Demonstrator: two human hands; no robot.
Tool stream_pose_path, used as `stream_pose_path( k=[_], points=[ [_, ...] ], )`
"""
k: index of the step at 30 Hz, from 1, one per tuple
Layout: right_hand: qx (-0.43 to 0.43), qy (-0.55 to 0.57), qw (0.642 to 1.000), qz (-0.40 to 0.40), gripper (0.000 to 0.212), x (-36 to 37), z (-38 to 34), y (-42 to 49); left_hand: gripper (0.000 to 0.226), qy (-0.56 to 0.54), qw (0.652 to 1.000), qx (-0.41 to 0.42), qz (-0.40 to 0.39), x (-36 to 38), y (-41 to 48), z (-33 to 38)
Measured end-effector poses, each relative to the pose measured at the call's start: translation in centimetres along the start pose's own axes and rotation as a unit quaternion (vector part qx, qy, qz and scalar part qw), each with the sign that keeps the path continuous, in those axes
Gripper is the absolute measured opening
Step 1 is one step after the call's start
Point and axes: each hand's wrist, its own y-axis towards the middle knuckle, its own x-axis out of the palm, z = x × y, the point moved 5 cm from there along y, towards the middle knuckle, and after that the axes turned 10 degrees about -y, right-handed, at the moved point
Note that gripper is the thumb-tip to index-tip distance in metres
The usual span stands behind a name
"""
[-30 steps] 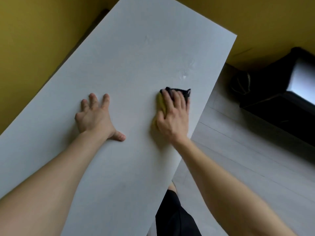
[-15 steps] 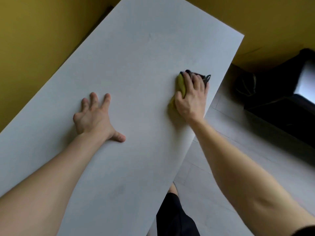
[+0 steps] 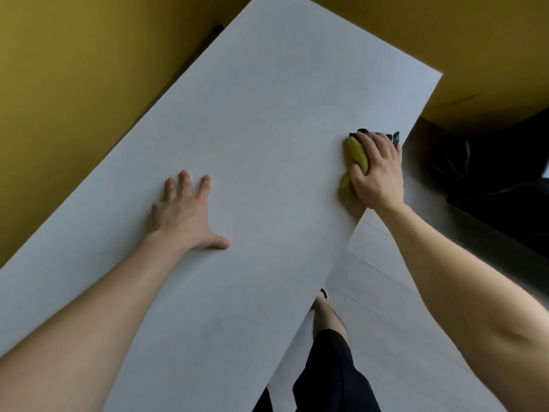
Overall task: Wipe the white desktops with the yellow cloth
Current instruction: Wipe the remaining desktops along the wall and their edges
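Yellow cloth (image 3: 358, 156) at the bench (image 3: 267, 129) edge, 3 o'clock.
Recommended: press evenly, overlap strokes, carry each pass past the edge; right hand (image 3: 377, 171) clamps the cloth, left hand (image 3: 185, 215) lies flat, fingers spread, at 9 o'clock as a brace. Cloth is bunched, yellow, dark at its far end.

A person at work, seen from close by: 2 forearms (image 3: 98, 316) are bare from wrist to past the elbow, and the left hand (image 3: 185, 215) and right hand (image 3: 378, 171) are uncovered. Lower down hangs a loose black garment (image 3: 332, 373), softly creased, which looks like shorts. 1 leg (image 3: 328, 316) shows bare beneath its hem. A small dark strap-like piece (image 3: 323, 292) sits at the foot, too small to identify.
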Motion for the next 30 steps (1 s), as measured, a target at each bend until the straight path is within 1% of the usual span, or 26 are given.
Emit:
stream_pose_path(
  k=[1,2,3,5,7,8,9,10,11,12,14,15,16,17,19,20,21,22,23,25,27,28,29,30],
  points=[
    [0.016,-0.009,1.000,0.008,0.074,0.1,-0.6,0.1,0.140,-0.022,1.000,0.014,0.012,0.4,-0.2,0.2],
    [0.014,-0.019,1.000,0.015,0.078,0.1,-1.8,-0.7,0.125,-0.046,0.997,0.035,0.045,0.8,-0.4,0.8],
    [-0.013,-0.024,1.000,0.012,0.081,0.1,-3.3,-2.3,0.110,-0.073,0.990,0.060,0.102,1.2,-0.8,1.8],
    [-0.128,-0.021,0.991,-0.020,0.085,0.4,-6.8,-6.9,0.082,-0.112,0.963,0.107,0.220,1.9,-1.1,4.6],
    [-0.266,-0.002,0.961,-0.072,0.086,0.7,-8.5,-10.4,0.063,-0.131,0.937,0.150,0.287,3.0,-0.3,7.6],
    [-0.322,0.008,0.942,-0.092,0.085,0.9,-8.1,-10.8,0.059,-0.132,0.931,0.155,0.303,3.5,0.1,8.7],
    [-0.371,0.013,0.923,-0.106,0.083,1.0,-7.1,-9.9,0.057,-0.128,0.929,0.149,0.313,4.0,0.5,9.5],
    [-0.401,0.015,0.909,-0.112,0.081,1.0,-5.5,-8.0,0.058,-0.121,0.929,0.142,0.319,4.5,0.7,9.9],
    [-0.402,0.013,0.909,-0.111,0.079,1.0,-3.5,-5.2,0.059,-0.115,0.929,0.139,0.324,4.9,0.8,9.9],
    [-0.369,0.010,0.924,-0.098,0.077,0.8,-1.3,-1.6,0.060,-0.113,0.927,0.138,0.331,5.2,0.9,9.8],
    [-0.235,0.003,0.970,-0.059,0.075,-0.2,3.2,6.1,0.061,-0.121,0.920,0.140,0.346,5.4,0.8,9.5],
    [-0.170,-0.001,0.984,-0.049,0.072,-0.6,5.1,9.3,0.061,-0.125,0.918,0.141,0.350,5.4,0.8,9.6],
    [-0.121,-0.004,0.992,-0.041,0.070,-0.9,6.2,11.6,0.061,-0.127,0.915,0.140,0.355,5.4,0.9,9.5],
    [-0.088,-0.008,0.996,-0.031,0.068,-0.9,6.3,12.9,0.061,-0.127,0.914,0.139,0.360,5.5,1.1,9.5],
    [-0.068,-0.020,0.997,-0.010,0.072,-0.5,4.4,12.4,0.061,-0.128,0.915,0.137,0.358,5.8,1.3,9.4],
    [-0.085,-0.016,0.996,-0.003,0.075,-0.4,2.7,10.3,0.061,-0.127,0.916,0.137,0.355,5.9,1.2,9.3],
    [-0.126,-0.005,0.992,-0.009,0.078,-0.1,0.6,7.3,0.061,-0.127,0.916,0.138,0.354,5.9,1.1,9.3],
    [-0.187,0.008,0.982,-0.029,0.081,0.2,-1.8,3.5,0.061,-0.126,0.917,0.140,0.353,5.9,1.0,9.3],
    [-0.259,0.016,0.964,-0.054,0.082,0.5,-4.1,-0.4,0.061,-0.124,0.917,0.141,0.351,5.8,1.1,9.3],
    [-0.400,0.022,0.910,-0.107,0.080,1.1,-7.2,-6.1,0.062,-0.118,0.920,0.139,0.348,5.7,1.2,9.3],
    [-0.487,0.023,0.864,-0.129,0.077,1.4,-7.0,-6.3,0.062,-0.116,0.921,0.134,0.348,5.7,1.1,9.4],
    [-0.506,0.015,0.852,-0.130,0.076,1.5,-5.9,-4.3,0.062,-0.115,0.921,0.133,0.348,5.7,1.1,9.4],
    [-0.498,0.012,0.858,-0.127,0.075,1.4,-4.5,-1.5,0.063,-0.115,0.921,0.133,0.348,5.8,1.1,9.4],
    [-0.459,0.016,0.881,-0.109,0.074,1.2,-2.8,2.1,0.063,-0.117,0.920,0.134,0.348,5.8,1.2,9.4]
  ],
)
